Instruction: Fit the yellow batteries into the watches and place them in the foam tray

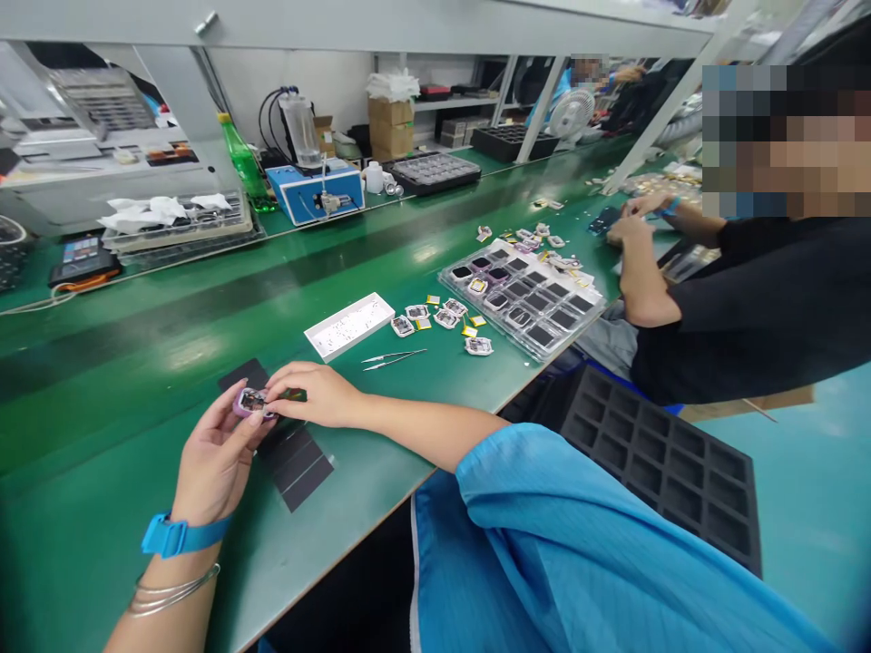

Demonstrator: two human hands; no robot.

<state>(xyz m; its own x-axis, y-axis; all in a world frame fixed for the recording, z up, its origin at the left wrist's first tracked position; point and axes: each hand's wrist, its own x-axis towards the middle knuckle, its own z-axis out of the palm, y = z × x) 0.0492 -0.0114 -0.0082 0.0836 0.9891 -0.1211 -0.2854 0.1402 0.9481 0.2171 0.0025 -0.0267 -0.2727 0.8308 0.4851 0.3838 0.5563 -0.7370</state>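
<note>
My left hand [219, 449] is closed around a small purple-rimmed device casing [250, 399], its open side facing up with electronic parts showing inside. My right hand [317, 394] pinches a small tool with a dark green handle [295, 395]; its kind is unclear. The right fingertips are at the casing, and they hide the tool's tip. Beneath both hands lies a dark grey strip mat [296, 467]. Metal tweezers [395, 359] rest on the green table to the right, beside a white tray [325, 351] scattered with tiny dark pieces.
Several open casings [478, 345] and yellow-edged batteries [469, 332] lie beyond the tweezers. A clear compartment tray [534, 349] holds dark square parts. At the right, a co-worker's hands [636, 218] handle something. A black foam tray [670, 453] stands below the table edge.
</note>
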